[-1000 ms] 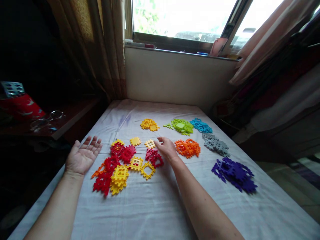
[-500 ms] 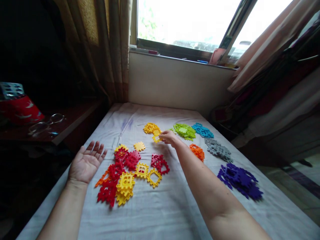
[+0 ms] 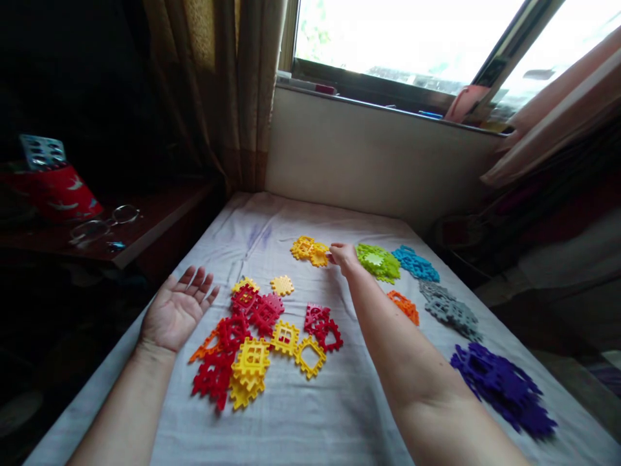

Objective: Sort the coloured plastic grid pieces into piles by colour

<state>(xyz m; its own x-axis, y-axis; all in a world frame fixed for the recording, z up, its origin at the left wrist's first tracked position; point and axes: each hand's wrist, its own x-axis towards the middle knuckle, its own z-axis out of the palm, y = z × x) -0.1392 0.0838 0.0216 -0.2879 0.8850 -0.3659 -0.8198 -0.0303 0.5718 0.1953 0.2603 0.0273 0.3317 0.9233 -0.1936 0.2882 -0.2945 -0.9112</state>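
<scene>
My left hand [image 3: 178,310] is palm up with its fingers apart, holding nothing, left of the red pieces [image 3: 235,330]. At the far side of the cloth, my right hand [image 3: 343,255] has its fingertips at the right edge of the far yellow pile [image 3: 309,251]; the fingers are bent, and whether they grip a piece is hard to see. Nearer me lie yellow pieces [image 3: 251,356], a yellow frame piece [image 3: 310,357], a pale yellow piece [image 3: 282,285], an orange piece [image 3: 206,344] and a small red group [image 3: 323,327].
Beyond my right arm are green [image 3: 378,262], blue [image 3: 416,264], orange [image 3: 403,307], grey [image 3: 449,309] and purple [image 3: 502,388] piles. A dark side table [image 3: 160,217] holds glasses [image 3: 107,224] and a red container [image 3: 63,192]. A wall and window stand behind.
The yellow piece at my right fingertips now lies against the far yellow pile. The view has shifted, moving most things right in the picture. My left hand stays palm up.
</scene>
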